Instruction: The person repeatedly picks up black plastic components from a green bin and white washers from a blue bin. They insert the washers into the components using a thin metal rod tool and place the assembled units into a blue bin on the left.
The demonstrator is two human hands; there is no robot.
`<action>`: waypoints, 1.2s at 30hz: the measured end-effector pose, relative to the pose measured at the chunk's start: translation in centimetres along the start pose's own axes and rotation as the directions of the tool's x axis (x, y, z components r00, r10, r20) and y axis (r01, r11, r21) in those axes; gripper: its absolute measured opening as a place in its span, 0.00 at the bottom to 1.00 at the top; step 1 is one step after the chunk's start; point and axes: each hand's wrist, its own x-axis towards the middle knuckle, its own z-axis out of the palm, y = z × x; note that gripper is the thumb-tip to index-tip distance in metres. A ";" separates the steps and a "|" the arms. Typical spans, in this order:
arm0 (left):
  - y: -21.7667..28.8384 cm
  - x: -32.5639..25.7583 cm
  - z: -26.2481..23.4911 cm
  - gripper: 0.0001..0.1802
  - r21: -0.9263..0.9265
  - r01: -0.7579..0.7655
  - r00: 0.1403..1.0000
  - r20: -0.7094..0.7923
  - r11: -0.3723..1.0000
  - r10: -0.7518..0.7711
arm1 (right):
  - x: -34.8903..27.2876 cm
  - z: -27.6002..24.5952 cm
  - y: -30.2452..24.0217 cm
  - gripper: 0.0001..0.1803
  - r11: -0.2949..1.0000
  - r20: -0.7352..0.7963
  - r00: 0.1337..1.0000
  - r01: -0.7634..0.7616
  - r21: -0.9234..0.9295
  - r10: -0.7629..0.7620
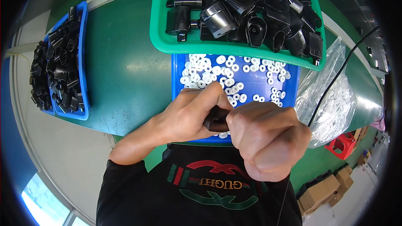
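Note:
My left hand (188,113) is closed around a black plastic housing (216,119), whose dark end shows between the two hands. My right hand (270,140) is a tight fist right against that housing, nearer the camera. Whatever lies inside the right fist is hidden by its fingers. Both hands are over the front of a blue tray (257,87) where small white ring-shaped washers (202,69) lie scattered. Behind it, a green tray (197,49) overlaps the blue tray's far edge and holds a pile of glossy black housings (238,1).
At the left, blue bins (84,58) hold many more black parts. A clear plastic bag (331,104) of white pieces lies right of the blue tray, a black cable (335,75) running across it. Beyond are a red stool (342,145) and cardboard boxes (320,192).

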 end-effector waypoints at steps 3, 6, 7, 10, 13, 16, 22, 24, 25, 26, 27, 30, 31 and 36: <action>0.0 0.2 0.2 0.21 0.076 -0.005 1.000 -0.016 0.997 0.006 | -0.7 -0.2 0.6 0.12 0.999 -0.008 1.000 -0.007 -0.033 0.007; 0.1 0.4 0.0 0.23 0.134 0.008 1.000 -0.015 0.991 -0.006 | -0.9 -1.1 1.7 0.15 0.989 0.085 0.995 0.060 -0.137 -0.049; 0.1 0.4 -0.1 0.25 0.150 0.019 1.000 -0.010 0.988 -0.018 | -1.0 -0.9 1.9 0.15 0.987 0.074 0.996 0.067 -0.145 -0.057; 0.0 0.5 0.0 0.19 0.149 0.001 0.999 -0.037 0.989 0.005 | -1.1 -0.4 1.7 0.15 0.985 0.033 0.996 0.090 -0.144 -0.086; 0.1 0.9 -0.2 0.18 0.023 -0.046 0.994 -0.101 0.999 0.048 | -0.1 -0.3 -0.5 0.12 0.995 -0.057 0.995 0.084 -0.046 -0.087; 0.4 1.2 -0.5 0.20 0.037 -0.053 0.985 -0.163 0.998 0.059 | 0.3 -1.1 -2.8 0.10 0.992 -0.103 0.987 0.120 -0.034 -0.123; 0.8 1.0 -1.0 0.23 0.109 -0.013 0.980 -0.195 0.994 0.034 | -0.3 -5.6 -5.1 0.08 0.693 0.067 0.997 0.015 -0.721 0.048; 0.6 0.9 -1.1 0.23 0.157 -0.019 0.979 -0.197 0.987 0.050 | -1.3 -6.5 -4.6 0.09 0.405 0.145 0.968 0.050 -0.913 0.206; 0.6 0.9 -1.1 0.23 0.168 0.000 0.976 -0.213 0.986 0.037 | -1.6 -6.9 -4.1 0.12 0.237 0.170 0.944 0.103 -0.966 0.283; 0.6 0.8 -1.1 0.23 0.178 0.018 0.973 -0.229 0.984 0.024 | -1.9 -6.9 -3.6 0.13 0.175 0.133 0.947 0.084 -0.981 0.292; 0.5 0.8 -1.1 0.24 0.195 0.029 0.971 -0.240 0.980 0.019 | -2.1 -6.6 -2.9 0.14 0.111 0.096 0.952 0.066 -0.992 0.290; -0.3 0.6 -1.1 0.25 0.125 0.003 0.979 -0.203 0.992 0.023 | -2.4 -6.4 -1.3 0.16 -0.013 0.017 0.966 0.021 -1.000 0.257; -0.2 0.7 -1.1 0.24 0.075 -0.007 0.984 -0.177 0.997 0.020 | -2.6 -6.5 -0.9 0.16 -0.042 -0.004 0.970 0.006 -0.999 0.244; -0.1 0.9 -1.3 0.22 -0.036 -0.019 0.997 -0.074 0.999 0.016 | -2.6 -6.8 -0.7 0.13 -0.004 0.095 0.987 0.096 -0.995 0.127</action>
